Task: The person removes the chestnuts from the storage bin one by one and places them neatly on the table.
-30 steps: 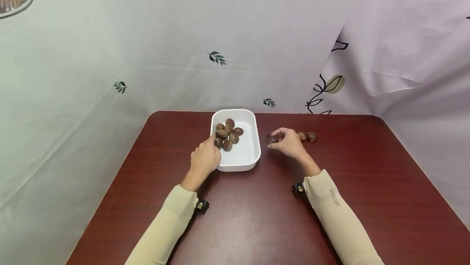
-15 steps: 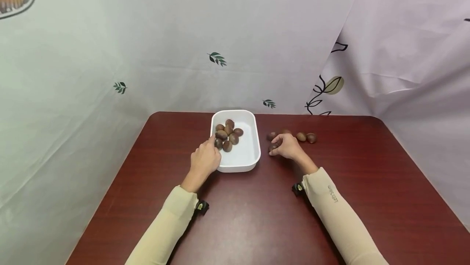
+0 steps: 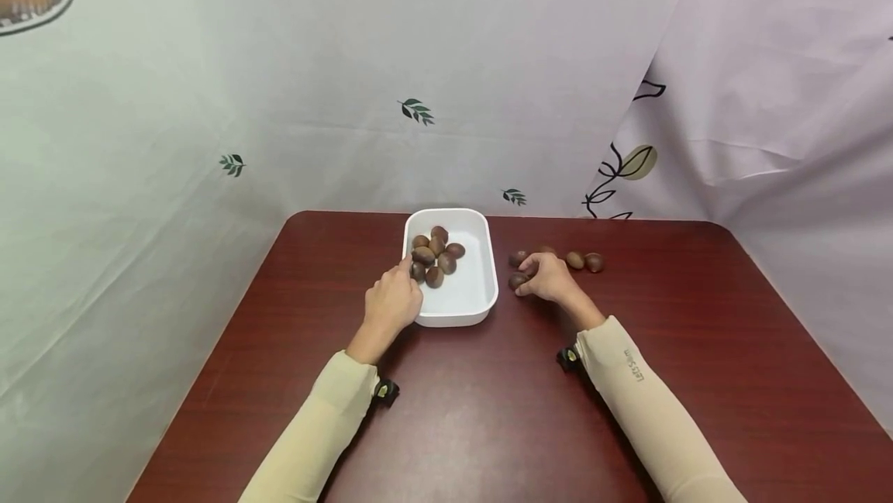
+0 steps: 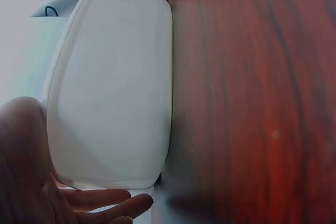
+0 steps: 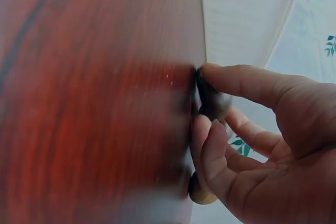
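A white rectangular tray [image 3: 481,294] stands near the table's back edge, with several brown chestnuts [image 3: 437,244] gathered toward its left side. My left hand [image 3: 393,298] grips the tray's left side, the thumb at its rim and the fingers along the outer wall in the left wrist view. To the right of the tray, my right hand [image 3: 551,278] pinches a dark brown chestnut [image 3: 518,280] between thumb and fingers, low at the tabletop. Just behind that hand lies another chestnut [image 3: 518,258], and one more [image 3: 547,250] is partly hidden by the knuckles.
Two chestnuts [image 3: 594,262] lie side by side to the right of my right hand. The dark red wooden table [image 3: 474,418] reaches back to a pale cloth backdrop [image 3: 321,100] printed with leaves.
My right hand has shifted slightly nearer to me, from the chestnut at the back to the one in front, and its fingers have closed around it. The left hand keeps its place.
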`<state>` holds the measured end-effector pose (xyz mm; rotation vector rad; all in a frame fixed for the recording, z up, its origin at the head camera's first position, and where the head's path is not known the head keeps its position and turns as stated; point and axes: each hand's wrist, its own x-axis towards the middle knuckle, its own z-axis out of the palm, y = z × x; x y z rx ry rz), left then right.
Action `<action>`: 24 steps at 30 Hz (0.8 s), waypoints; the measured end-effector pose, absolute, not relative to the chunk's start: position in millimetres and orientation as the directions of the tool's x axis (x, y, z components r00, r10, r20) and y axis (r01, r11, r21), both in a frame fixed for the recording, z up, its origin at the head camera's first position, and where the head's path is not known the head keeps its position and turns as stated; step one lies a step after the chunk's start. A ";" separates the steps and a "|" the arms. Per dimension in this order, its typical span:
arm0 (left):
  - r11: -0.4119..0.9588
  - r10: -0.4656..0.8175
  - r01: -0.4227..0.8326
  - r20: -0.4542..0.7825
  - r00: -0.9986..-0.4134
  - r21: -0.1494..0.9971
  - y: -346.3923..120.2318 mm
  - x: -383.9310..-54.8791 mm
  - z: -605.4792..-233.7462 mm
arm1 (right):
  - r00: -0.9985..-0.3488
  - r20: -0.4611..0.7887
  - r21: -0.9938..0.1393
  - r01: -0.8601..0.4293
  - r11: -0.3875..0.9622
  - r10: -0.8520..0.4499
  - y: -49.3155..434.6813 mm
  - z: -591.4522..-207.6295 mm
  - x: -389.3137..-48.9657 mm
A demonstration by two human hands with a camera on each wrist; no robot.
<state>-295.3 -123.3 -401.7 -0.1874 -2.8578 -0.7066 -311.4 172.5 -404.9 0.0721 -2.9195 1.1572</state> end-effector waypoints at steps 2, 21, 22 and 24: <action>0.879 0.078 0.168 0.213 -0.974 0.446 -123.3 -295.4 -401.6 | -0.999 0.023 -0.674 -0.048 0.737 -0.043 172.2 -403.7 -310.4; 0.883 0.071 0.166 0.224 -0.972 0.438 -124.1 -298.0 -403.4 | -0.962 0.193 -0.719 -0.272 0.640 -0.192 60.2 -365.6 -312.5; 0.883 0.071 0.165 0.222 -0.972 0.440 -123.6 -297.6 -404.1 | -0.959 0.180 -0.704 -0.281 0.653 -0.218 53.6 -367.6 -313.7; 0.883 0.067 0.161 0.220 -0.973 0.441 -122.3 -296.6 -404.6 | -0.948 0.175 -0.668 -0.313 0.675 -0.267 41.6 -372.1 -316.6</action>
